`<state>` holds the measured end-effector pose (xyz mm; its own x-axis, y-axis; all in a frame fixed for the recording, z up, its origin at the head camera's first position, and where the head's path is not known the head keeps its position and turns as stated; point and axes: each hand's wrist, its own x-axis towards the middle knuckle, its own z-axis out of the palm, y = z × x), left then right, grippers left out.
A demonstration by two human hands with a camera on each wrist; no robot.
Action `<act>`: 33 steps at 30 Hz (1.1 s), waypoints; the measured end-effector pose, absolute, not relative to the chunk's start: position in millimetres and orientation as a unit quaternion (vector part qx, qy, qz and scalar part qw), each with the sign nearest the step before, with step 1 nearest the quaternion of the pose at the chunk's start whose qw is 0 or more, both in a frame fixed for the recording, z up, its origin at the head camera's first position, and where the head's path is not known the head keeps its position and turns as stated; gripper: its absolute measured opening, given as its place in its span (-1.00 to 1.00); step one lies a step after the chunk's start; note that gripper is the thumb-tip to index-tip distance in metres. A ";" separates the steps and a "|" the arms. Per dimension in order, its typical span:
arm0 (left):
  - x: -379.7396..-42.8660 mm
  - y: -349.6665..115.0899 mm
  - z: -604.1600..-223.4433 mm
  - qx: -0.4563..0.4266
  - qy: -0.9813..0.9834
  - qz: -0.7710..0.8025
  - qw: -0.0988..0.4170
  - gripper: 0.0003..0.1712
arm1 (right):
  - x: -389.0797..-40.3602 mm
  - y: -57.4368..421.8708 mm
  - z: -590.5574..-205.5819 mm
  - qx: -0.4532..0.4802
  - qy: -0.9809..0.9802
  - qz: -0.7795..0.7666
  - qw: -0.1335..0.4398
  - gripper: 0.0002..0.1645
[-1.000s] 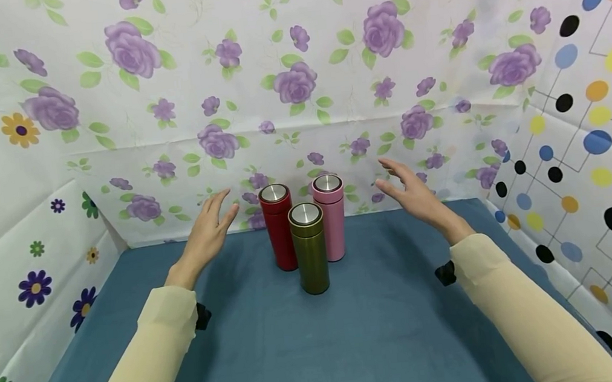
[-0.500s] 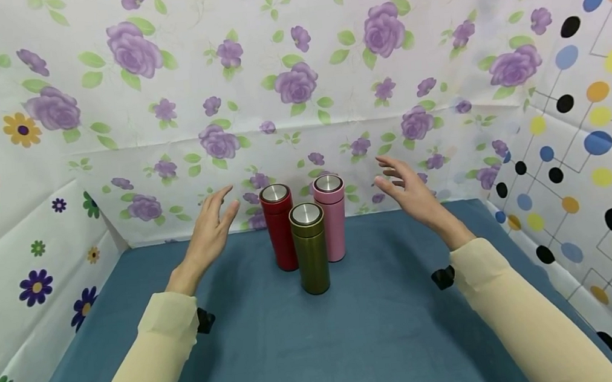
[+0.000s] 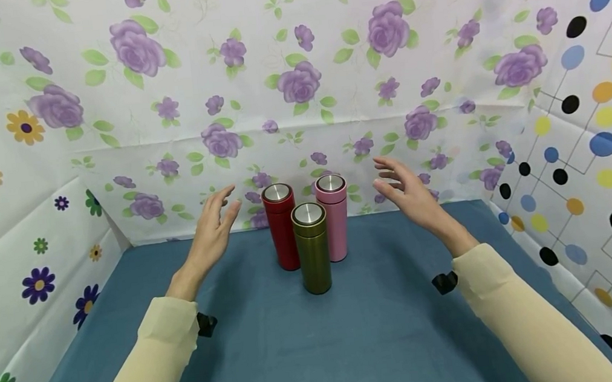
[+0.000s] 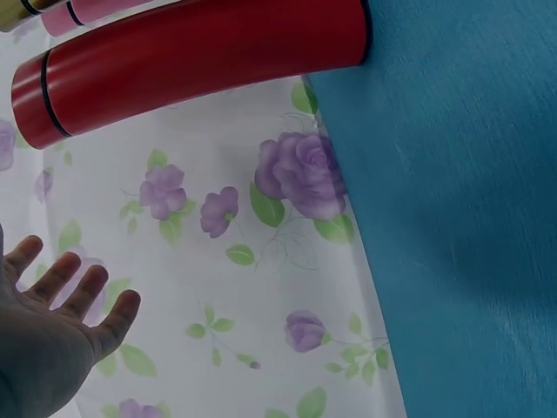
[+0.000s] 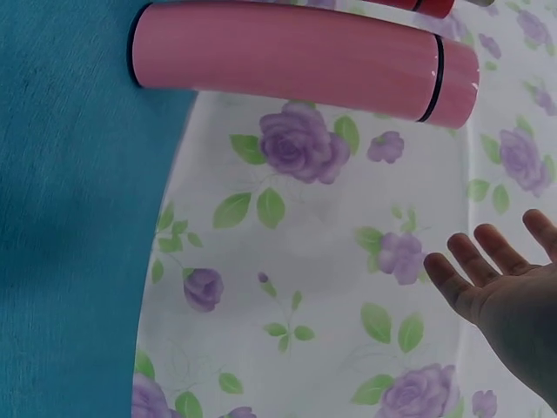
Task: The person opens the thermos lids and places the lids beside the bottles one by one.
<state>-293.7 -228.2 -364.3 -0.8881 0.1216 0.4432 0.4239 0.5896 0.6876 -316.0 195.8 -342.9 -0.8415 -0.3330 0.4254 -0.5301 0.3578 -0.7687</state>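
Note:
Three thermos flasks with steel-topped lids stand upright in a tight group on the blue-covered table. The olive green flask (image 3: pixel 314 254) is at the front, the red flask (image 3: pixel 283 232) behind it to the left, and the pink flask (image 3: pixel 335 225) behind to the right. To the left of the group, my left hand (image 3: pixel 210 233) hovers with relaxed, spread fingers, nearest the red flask (image 4: pixel 200 65). On the other side my right hand (image 3: pixel 410 191) is held likewise, nearest the pink flask (image 5: pixel 296 61). Both hands hold nothing and stay apart from the flasks.
A blue cloth (image 3: pixel 320 353) covers the table. White sheeting with purple roses (image 3: pixel 299 82) rises right behind the flasks. Side walls carry daisies (image 3: pixel 38 284) on the left and coloured dots (image 3: pixel 605 143) on the right. Small black wrist cameras (image 3: pixel 445 282) hang below the cuffs.
Both hands stay raised beside the flasks, with only slight shifts of the fingers and wrists. The whole scene drifts a little to the right in the head view. The flasks stand as before.

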 end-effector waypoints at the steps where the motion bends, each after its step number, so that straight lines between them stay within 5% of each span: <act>1: -292.6 -228.1 -363.7 -0.158 -0.870 -0.431 0.180 -0.35 | -315.2 195.3 -342.3 0.264 -0.817 0.503 0.100 -0.28; 19: -274.2 -214.3 -351.8 -0.169 -0.826 -0.506 0.181 -0.41 | -304.5 189.4 -332.9 0.285 -0.788 0.531 0.127 -0.37; 33: -262.9 -204.1 -357.6 -0.175 -0.820 -0.519 0.169 -0.39 | -292.9 181.1 -325.7 0.316 -0.760 0.559 0.095 -0.38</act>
<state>-262.9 -204.1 -357.6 -0.8820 0.1118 0.4578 0.4616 0.4006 0.7915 -292.9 181.1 -325.7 -0.7822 -0.3741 0.4982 -0.5869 0.1742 -0.7907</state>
